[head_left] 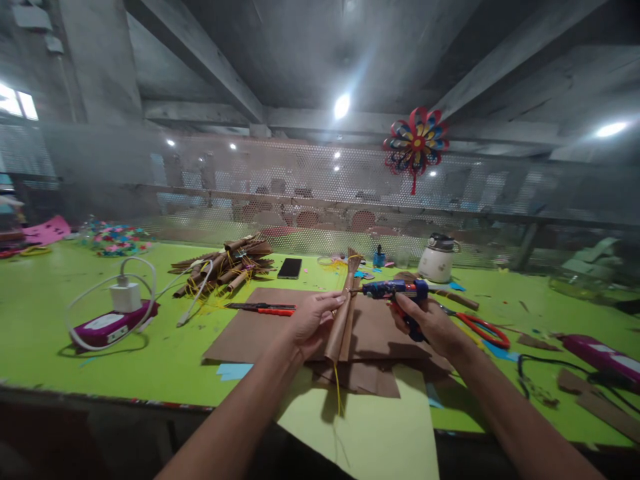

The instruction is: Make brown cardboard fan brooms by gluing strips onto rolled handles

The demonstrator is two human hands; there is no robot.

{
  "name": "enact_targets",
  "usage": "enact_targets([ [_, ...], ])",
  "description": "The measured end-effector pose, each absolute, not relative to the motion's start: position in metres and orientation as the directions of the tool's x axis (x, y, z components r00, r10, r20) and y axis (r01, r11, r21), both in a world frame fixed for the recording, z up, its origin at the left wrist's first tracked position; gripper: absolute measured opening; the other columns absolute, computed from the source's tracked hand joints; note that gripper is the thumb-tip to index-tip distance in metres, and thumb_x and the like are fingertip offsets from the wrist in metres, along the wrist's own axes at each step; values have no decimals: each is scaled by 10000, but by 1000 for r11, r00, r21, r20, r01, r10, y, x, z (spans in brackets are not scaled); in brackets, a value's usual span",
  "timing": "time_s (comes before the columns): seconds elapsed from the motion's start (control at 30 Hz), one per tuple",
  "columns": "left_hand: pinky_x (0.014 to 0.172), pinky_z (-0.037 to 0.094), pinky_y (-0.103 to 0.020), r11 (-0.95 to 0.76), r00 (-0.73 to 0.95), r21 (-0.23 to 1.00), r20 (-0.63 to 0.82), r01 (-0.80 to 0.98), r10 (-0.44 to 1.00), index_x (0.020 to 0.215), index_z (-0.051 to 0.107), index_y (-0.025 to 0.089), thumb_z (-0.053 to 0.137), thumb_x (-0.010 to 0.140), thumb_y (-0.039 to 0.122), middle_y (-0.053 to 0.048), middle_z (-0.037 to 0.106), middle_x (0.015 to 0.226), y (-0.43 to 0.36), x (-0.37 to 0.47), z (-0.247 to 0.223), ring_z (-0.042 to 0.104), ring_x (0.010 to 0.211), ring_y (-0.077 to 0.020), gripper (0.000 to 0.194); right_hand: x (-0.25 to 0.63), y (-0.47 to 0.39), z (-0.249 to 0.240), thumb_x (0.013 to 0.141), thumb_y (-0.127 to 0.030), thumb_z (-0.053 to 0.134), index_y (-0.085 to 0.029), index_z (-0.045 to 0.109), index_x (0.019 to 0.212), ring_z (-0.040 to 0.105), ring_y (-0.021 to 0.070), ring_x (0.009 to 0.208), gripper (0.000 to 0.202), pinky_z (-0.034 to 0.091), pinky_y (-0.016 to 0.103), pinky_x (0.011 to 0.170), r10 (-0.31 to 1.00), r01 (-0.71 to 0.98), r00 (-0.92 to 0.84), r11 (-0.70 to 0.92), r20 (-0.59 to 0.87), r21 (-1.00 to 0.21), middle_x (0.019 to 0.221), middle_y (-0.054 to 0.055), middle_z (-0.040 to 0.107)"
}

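Observation:
Held between the fingers of my left hand (315, 323) is a rolled brown paper piece (340, 330), tilted upward, narrow in the middle and flared at its top. Yellow string (339, 393) hangs from its lower end. My right hand (423, 320) is wrapped round the grip of a blue glue gun (395, 289). The gun's nozzle points left and meets or nearly meets the paper roll near its middle; I cannot tell if it touches. Beneath both hands lie flat brown paper sheets (250, 340).
A red-handled cutter (263, 309) lies left of my hands, red-handled scissors (483, 331) to the right. Further back are a pile of brown paper rolls (235, 267), a phone (289, 269) and a white bottle (436, 259). Purple power strips (115, 325) with cables stand at both sides.

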State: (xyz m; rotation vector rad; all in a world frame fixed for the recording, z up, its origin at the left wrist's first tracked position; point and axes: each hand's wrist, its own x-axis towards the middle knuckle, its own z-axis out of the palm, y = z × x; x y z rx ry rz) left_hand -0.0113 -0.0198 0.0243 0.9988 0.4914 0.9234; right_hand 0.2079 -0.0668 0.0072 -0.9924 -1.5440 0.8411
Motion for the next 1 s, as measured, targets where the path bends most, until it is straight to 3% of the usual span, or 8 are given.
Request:
enact_targets([
  [0.2,600,461,-200,206,544,880,68,-427,836,860,662,57,646,662,67,-91,657,760,-21,-11,24,586,621,-107,199,210,-58,5,849,-456,482,-169,477,647,370,91,450,351,270,250,456,906,107,-54,422,419,-900,525,-26,430],
  [0.4,580,455,-189,180,565,907,74,-380,821,910,661,67,663,651,96,-83,649,755,-21,-8,21,582,630,-108,261,211,-54,4,856,-474,450,-169,486,613,402,103,471,392,308,259,491,890,174,-22,453,456,-874,507,-13,456],
  [0.57,606,457,-193,169,581,909,93,-380,808,888,659,64,677,640,99,-93,650,775,-23,-7,21,583,647,-110,252,212,-55,3,847,-483,462,-161,503,646,401,100,466,381,307,259,484,912,149,-61,410,406,-900,520,-13,453],
  [0.73,486,409,-157,145,529,915,83,-376,845,835,657,71,644,666,66,-41,615,644,-25,-8,25,505,506,-62,170,212,-59,3,838,-496,470,-150,514,698,388,96,446,376,283,256,456,931,142,-117,361,346,-922,517,-14,450],
  [1.0,540,444,-189,169,547,896,93,-410,832,805,667,62,613,694,53,-28,584,574,-27,-9,28,527,511,-82,124,211,-61,1,845,-501,454,-147,523,699,381,95,446,389,284,250,455,934,184,-126,355,336,-917,506,-11,454],
])
